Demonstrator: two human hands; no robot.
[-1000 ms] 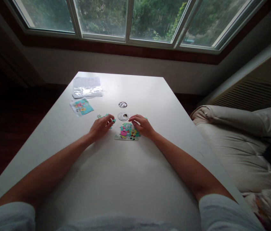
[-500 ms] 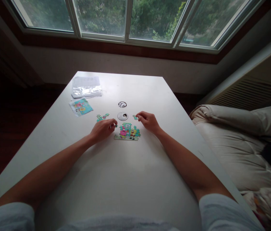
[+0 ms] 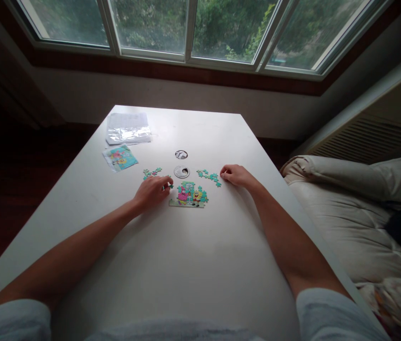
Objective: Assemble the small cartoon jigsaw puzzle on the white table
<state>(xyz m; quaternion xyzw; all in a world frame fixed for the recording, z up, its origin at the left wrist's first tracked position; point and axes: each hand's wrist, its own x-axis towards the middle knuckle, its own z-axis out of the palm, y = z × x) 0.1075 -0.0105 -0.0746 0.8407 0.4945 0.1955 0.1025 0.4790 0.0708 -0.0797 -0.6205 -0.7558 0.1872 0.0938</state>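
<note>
A partly joined jigsaw puzzle (image 3: 188,195) with cartoon figures lies flat at the middle of the table. Just left of it, my left hand (image 3: 152,192) is closed, with a small teal puzzle piece (image 3: 171,186) at its fingertips. More loose pieces (image 3: 152,172) lie beyond that hand, which partly covers them. My right hand (image 3: 236,175) rests to the right, fingers curled together; what they hold, if anything, is hidden. Green loose pieces (image 3: 212,176) are scattered on the table just left of its fingertips.
Two round items, a silvery disc (image 3: 181,172) and a smaller dark-rimmed one (image 3: 181,154), lie behind the puzzle. A picture card (image 3: 121,157) and a clear plastic packet (image 3: 128,128) are at the back left of the white table (image 3: 193,265). A padded sofa (image 3: 346,213) stands on the right.
My right hand has moved right, away from the puzzle and past the green pieces, uncovering them. My left hand has come slightly nearer to me, then stayed beside the puzzle.
</note>
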